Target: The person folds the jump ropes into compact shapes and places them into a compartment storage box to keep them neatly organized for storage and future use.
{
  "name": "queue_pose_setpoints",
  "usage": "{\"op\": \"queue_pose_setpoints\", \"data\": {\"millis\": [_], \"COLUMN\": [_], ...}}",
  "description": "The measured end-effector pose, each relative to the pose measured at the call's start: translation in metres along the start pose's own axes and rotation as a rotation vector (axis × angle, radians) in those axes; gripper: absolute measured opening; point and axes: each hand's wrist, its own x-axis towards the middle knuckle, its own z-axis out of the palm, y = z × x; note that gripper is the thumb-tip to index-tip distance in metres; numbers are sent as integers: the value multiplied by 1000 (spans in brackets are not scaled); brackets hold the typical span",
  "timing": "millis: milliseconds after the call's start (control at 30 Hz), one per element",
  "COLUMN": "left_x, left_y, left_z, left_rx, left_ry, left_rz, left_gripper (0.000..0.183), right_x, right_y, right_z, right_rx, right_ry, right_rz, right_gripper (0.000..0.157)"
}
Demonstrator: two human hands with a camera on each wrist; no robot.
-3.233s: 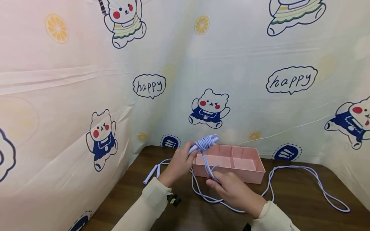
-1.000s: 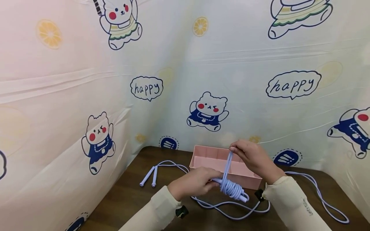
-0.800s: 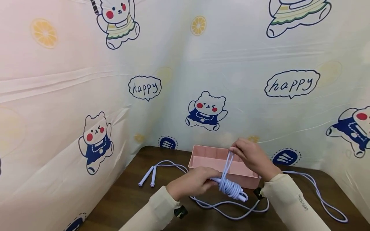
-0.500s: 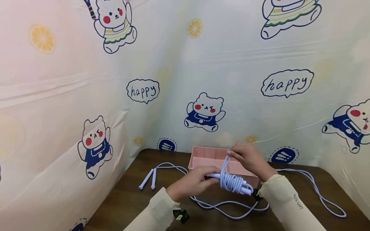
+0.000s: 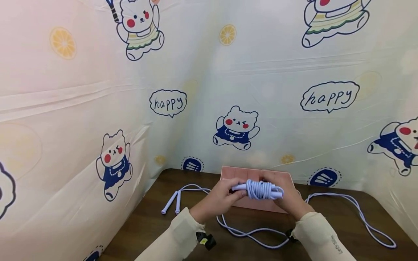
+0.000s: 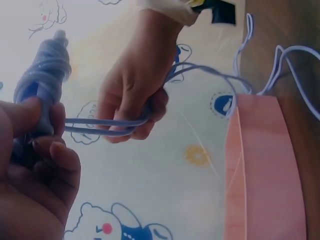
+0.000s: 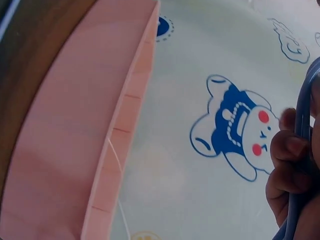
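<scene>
**Rope bundle (image 5: 260, 190) gripped at one end, its trailing strands (image 6: 102, 122) held beyond it**

The rope bundle is up off the bench (image 5: 147, 224), between the two hands and on the near side of the pink box (image 6: 270, 160). The left hand (image 5: 222, 197) pinches a handle end that sticks out of the coils, thumb on one side and fingers on the other. Gripping there rather than round the middle seems meant to leave the wraps uncovered and the far end free. The handle pieces run lengthwise through the coils and appear to act as a stiff core.

In the head view the right hand (image 5: 289, 197) is partly hidden behind the bundle, but the left wrist view shows its fingers curled round two strands that reach across from the coils. They look nearly straight, so this hold probably takes up slack that could loosen the outer wraps.

Another pair of handles (image 5: 169, 202) lies at the left of the bench, well apart from both hands. Twisted cord (image 5: 240, 234) lies in front of the box, and a long loop (image 5: 361, 215) stretches to the right, where it is probably less likely to snag. Which lengths join the held strands cannot be told.
</scene>
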Motion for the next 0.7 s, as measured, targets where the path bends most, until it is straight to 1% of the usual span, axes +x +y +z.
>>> {"op": "queue_pose_setpoints", "data": {"millis": [100,133,200,300,367,467,533,567,700], "left_x": [1,2,2,2,2,3,4,4,7], "left_y": [1,1,0,-2,-4,-7,-9,-11,-14], "left_z": [-3,-4,-7,-11,-14,-18,-21,-22,-23], "left_rx": [39,46,67,90,110,148,167,177,187], "left_ry": [46,60,87,117,134,154,166,170,174], "left_rz": [-41,-54,-78,-101,-107,-100,-96,-95,-100], "left_gripper": [13,13,13,12,13,15,17,18,21], "right_x": [-5,-6,-9,-8,-11,-18,-22,-24,-27], "right_y": [-6,-8,-12,-17,-20,-23,-26,-28,-40], "right_z": [8,12,20,31,36,39,39,38,34], "right_rx": [-37,-14,-37,-45,-81,-55,-29,-29,-80], "right_ry": [2,-8,-20,-53,-66,-77,-60,-43,19], "right_rz": [18,29,-4,-52,-122,-207,-249,-253,-278], "right_gripper": [19,20,21,15,10,10,12,13,15]}}
